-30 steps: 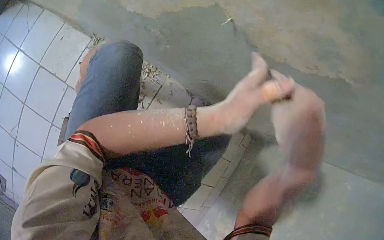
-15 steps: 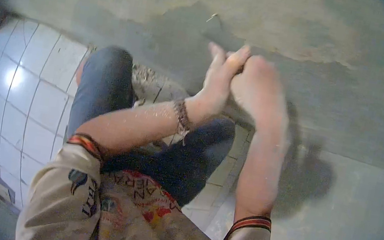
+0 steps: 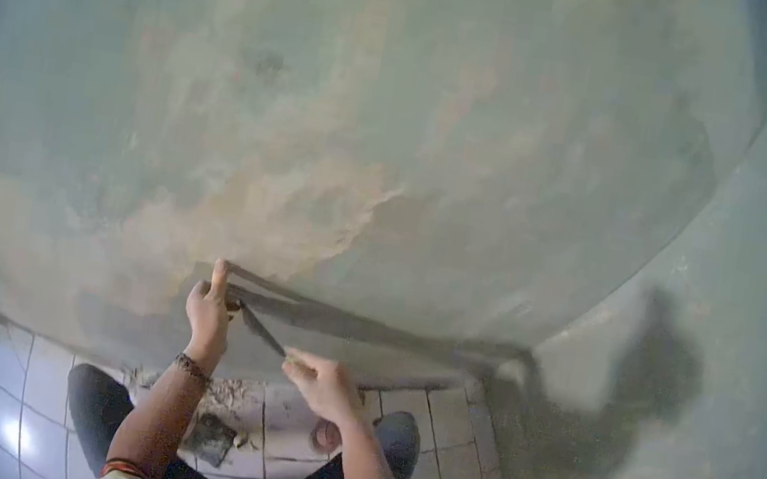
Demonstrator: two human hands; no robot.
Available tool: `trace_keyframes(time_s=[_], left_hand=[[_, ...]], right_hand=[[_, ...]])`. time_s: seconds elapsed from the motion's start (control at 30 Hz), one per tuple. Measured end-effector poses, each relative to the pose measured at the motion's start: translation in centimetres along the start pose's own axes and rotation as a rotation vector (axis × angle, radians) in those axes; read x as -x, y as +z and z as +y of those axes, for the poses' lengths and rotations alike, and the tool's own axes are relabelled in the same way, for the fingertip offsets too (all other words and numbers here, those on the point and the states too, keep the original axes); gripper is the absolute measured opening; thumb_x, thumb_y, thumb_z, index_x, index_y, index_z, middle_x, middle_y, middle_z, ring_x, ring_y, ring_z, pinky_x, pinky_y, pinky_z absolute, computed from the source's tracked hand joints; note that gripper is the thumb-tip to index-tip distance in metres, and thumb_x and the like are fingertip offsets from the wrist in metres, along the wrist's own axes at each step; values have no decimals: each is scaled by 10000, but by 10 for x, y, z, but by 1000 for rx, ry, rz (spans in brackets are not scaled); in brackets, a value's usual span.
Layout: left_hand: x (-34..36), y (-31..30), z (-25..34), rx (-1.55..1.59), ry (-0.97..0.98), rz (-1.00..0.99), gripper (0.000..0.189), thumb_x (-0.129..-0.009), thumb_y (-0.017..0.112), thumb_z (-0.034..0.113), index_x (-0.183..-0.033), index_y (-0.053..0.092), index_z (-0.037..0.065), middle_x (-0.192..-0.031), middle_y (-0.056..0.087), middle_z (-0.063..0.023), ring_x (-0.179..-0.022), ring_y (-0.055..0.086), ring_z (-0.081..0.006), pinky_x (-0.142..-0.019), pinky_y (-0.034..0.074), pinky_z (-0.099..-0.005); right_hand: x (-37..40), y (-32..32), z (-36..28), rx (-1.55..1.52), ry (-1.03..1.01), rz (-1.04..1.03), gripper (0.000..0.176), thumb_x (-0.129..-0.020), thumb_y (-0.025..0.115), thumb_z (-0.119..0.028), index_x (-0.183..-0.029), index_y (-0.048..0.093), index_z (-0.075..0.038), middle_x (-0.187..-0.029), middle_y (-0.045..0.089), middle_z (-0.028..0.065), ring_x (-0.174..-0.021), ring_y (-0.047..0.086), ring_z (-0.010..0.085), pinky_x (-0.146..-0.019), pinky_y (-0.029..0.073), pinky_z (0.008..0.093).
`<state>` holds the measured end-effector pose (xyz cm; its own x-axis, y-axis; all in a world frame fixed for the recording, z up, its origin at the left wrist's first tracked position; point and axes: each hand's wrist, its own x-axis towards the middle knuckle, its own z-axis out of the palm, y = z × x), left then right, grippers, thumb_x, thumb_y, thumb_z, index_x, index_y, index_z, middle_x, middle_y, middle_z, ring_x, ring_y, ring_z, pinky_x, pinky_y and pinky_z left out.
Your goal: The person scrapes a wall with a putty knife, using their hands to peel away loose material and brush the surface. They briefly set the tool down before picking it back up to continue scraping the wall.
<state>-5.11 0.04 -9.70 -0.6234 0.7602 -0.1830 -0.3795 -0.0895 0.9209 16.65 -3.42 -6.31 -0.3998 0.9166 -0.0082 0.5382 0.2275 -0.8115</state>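
My right hand is closed around the lower end of a thin dark flat-bladed tool, which slants up to the left. Its exact kind is hard to make out. Beside the tool's far end is my left hand, with one finger pointing up against the wall and the others curled. Something small and yellowish shows at those curled fingers, too small to name. Both hands are close to the lower part of a patchy grey-green wall, where a rough tan area meets smoother grey.
Crumbled debris and a dark squarish piece lie on the white floor tiles between my knees. A reddish round thing is near my right forearm. Another wall surface meets this one at the right.
My view has tilted up, showing more wall. My hands, close together before, are now apart, the left one higher and the dark tool showing between them.
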Motion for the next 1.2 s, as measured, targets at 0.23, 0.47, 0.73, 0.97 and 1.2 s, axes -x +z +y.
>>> trace_keyframes(time_s=[0.23, 0.47, 0.73, 0.97, 1.2], left_hand=[[-7, 0, -16, -75, 319, 75, 393, -963, 589, 309, -685, 522, 40, -622, 523, -21, -516, 480, -106, -484, 421, -281], [-12, 12, -5, 94, 419, 23, 358, -965, 576, 279, -683, 498, 72, -611, 515, -11, -504, 471, -107, -456, 390, -289], [0, -7, -28, 196, -113, -64, 400, -895, 626, 408, -736, 518, 57, -646, 560, -85, -511, 583, -210, -447, 465, -334], [-15, -8, 8, 6, 100, 48, 397, -882, 665, 415, -829, 586, 30, -735, 606, -57, -606, 594, -153, -495, 464, -299], [-2, -1, -9, -75, 199, 92, 360, -919, 614, 330, -837, 651, -18, -741, 628, -55, -711, 540, -112, -664, 468, -304]], right_hand=[[29, -5, 29, -80, -61, -35, 387, -928, 619, -347, -1242, 630, -121, -979, 710, 176, -887, 652, 145, -783, 490, 291], [43, -32, 36, -204, -149, 73, 404, -932, 636, -272, -1245, 606, -18, -851, 675, 47, -737, 594, 98, -676, 479, 255], [43, -32, 28, -197, -14, 22, 403, -930, 641, -285, -1262, 613, -57, -715, 563, -25, -624, 493, 62, -573, 426, 234], [25, -9, 8, -247, -60, -10, 381, -915, 658, -278, -1248, 634, -96, -811, 641, -20, -681, 523, 60, -631, 448, 229], [31, -4, -5, -216, -120, 82, 357, -885, 685, -209, -1214, 654, -73, -970, 698, 9, -758, 591, 91, -711, 493, 258]])
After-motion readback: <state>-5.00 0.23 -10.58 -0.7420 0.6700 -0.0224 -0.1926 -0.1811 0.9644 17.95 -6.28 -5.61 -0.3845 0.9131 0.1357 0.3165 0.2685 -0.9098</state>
